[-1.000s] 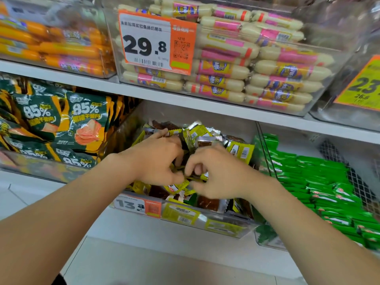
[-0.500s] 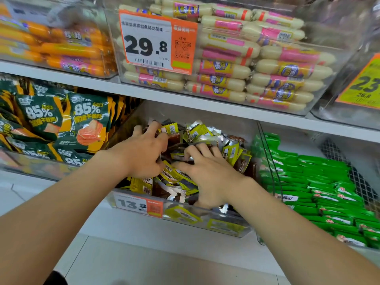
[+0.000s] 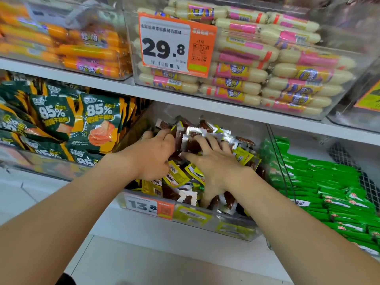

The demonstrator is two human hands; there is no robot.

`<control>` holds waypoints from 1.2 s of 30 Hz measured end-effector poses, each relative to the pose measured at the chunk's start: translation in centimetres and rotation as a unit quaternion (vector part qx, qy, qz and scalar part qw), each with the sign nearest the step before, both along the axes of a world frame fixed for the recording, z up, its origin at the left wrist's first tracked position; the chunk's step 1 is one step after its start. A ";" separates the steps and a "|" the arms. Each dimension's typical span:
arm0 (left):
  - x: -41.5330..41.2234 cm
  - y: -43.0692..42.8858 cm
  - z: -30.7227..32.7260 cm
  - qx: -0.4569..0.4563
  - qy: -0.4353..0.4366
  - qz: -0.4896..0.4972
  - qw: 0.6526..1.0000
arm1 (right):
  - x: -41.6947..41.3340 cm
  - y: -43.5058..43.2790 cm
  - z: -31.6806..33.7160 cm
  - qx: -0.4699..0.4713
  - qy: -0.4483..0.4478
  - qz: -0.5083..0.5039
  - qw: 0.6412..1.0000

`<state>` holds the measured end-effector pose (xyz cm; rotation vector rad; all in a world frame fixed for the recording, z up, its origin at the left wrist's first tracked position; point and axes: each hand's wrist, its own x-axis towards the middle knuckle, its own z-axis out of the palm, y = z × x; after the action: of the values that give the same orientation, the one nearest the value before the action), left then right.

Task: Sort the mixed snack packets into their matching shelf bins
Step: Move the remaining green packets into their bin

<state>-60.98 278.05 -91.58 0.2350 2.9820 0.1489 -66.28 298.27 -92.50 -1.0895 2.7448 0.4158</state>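
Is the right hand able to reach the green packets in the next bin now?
Probably yes. The right hand rests with fingers spread on the brown and yellow packets of the middle bin, and the green packets lie uncovered close beside it. Only the clear bin wall between them must be crossed.

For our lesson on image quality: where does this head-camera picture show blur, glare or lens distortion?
Head view: the shelf edge looks slightly bowed, wide-angle bending; the green packets smear toward the lower right corner; pale glare washes the orange sausage bin; the 29.8 price tag, left hand and right hand are fairly sharp.
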 end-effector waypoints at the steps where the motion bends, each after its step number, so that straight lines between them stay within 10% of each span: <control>1: 0.0 -0.2 -0.1 -0.001 -0.001 -0.006 1.000 | -0.3 -0.1 0.0 0.006 0.002 -0.003 1.000; 36: 1.7 0.6 0.0 -0.019 0.102 0.012 0.995 | -2.9 -2.8 -1.2 -0.068 0.058 0.102 0.991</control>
<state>-59.27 278.69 -91.59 0.2213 3.1879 0.0745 -69.19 295.44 -93.73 -1.4306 2.8066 0.3303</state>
